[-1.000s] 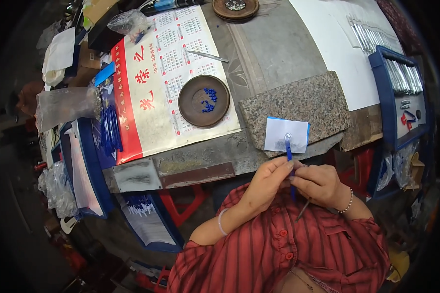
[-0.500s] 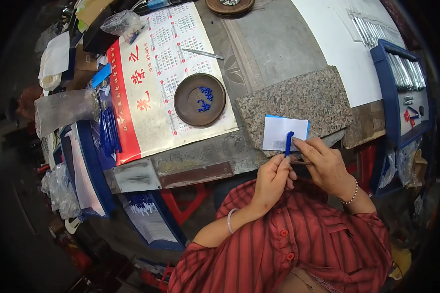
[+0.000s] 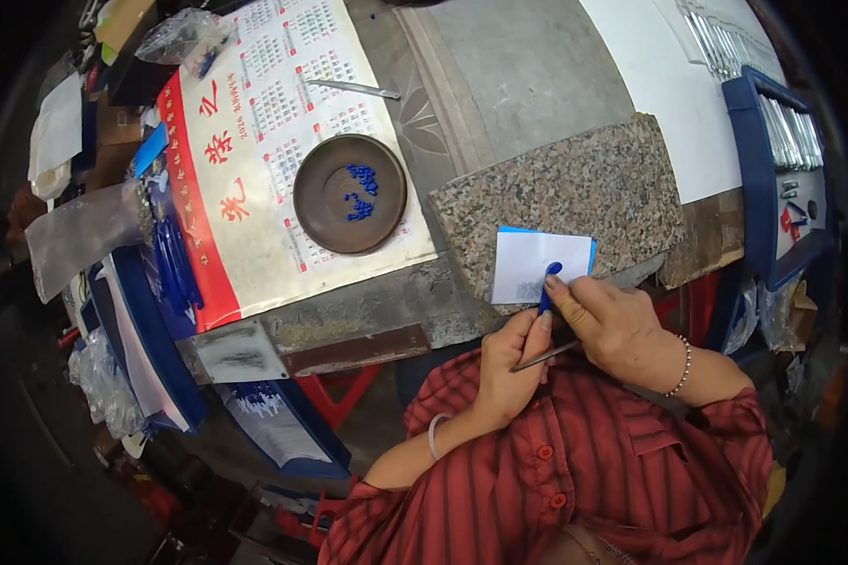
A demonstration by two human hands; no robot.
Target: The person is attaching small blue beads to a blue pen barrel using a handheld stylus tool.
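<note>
My left hand (image 3: 513, 369) is closed on the lower end of a slender blue piece (image 3: 546, 299) with a rounded head. The head lies over a small white pad with blue edges (image 3: 523, 259), which rests on a speckled stone slab (image 3: 565, 188). My right hand (image 3: 622, 330) presses its thumb to the blue piece just below the head. From its curled fingers a thin dark metal tool (image 3: 546, 357) sticks out across my left hand. The tool's other end is hidden.
Left of the slab, a brown round dish (image 3: 316, 212) with small blue bits (image 3: 361, 193) sits on a calendar sheet (image 3: 254, 273). Tweezers (image 3: 353, 89) lie beyond it. A blue tray (image 3: 744, 141) of silvery packets stands at right; another blue tray (image 3: 287, 424) is below the table edge.
The view has shifted, so the dish and calendar appear farther left. The thin tool has tilted, its tip now lower across my left hand. My right thumb has moved in over the blue piece.
</note>
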